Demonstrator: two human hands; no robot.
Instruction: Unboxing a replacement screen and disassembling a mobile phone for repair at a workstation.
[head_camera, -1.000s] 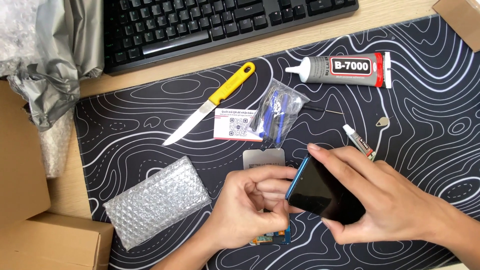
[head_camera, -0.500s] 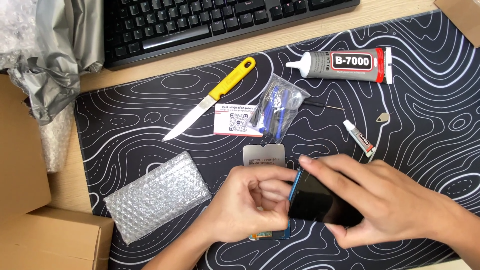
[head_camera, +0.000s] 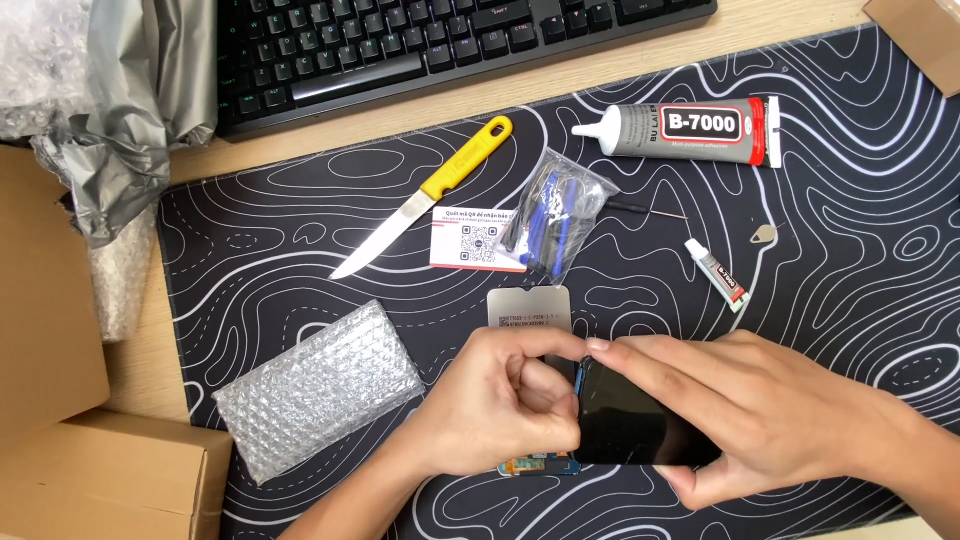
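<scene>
My right hand (head_camera: 750, 410) lies over a dark phone (head_camera: 630, 425), fingers across its glass and thumb under its lower edge. My left hand (head_camera: 505, 400) is curled against the phone's left blue edge, fingertips pinching there; whether a small tool sits between them is hidden. A bit of blue and orange inner part (head_camera: 540, 466) shows under my left hand. Just above the hands lies a grey metal plate (head_camera: 528, 308).
On the black patterned mat (head_camera: 250, 250) lie a yellow-handled knife (head_camera: 425, 195), a white card (head_camera: 475, 240), a clear bag of blue tools (head_camera: 555, 215), a large glue tube (head_camera: 680, 130), a small tube (head_camera: 718, 272) and a bubble-wrap pouch (head_camera: 315, 385). Keyboard (head_camera: 440, 45) behind; cardboard boxes (head_camera: 60, 400) left.
My right hand has laid the phone flatter onto the mat and spread its fingers across the screen. My left hand stays pinched at the phone's left edge.
</scene>
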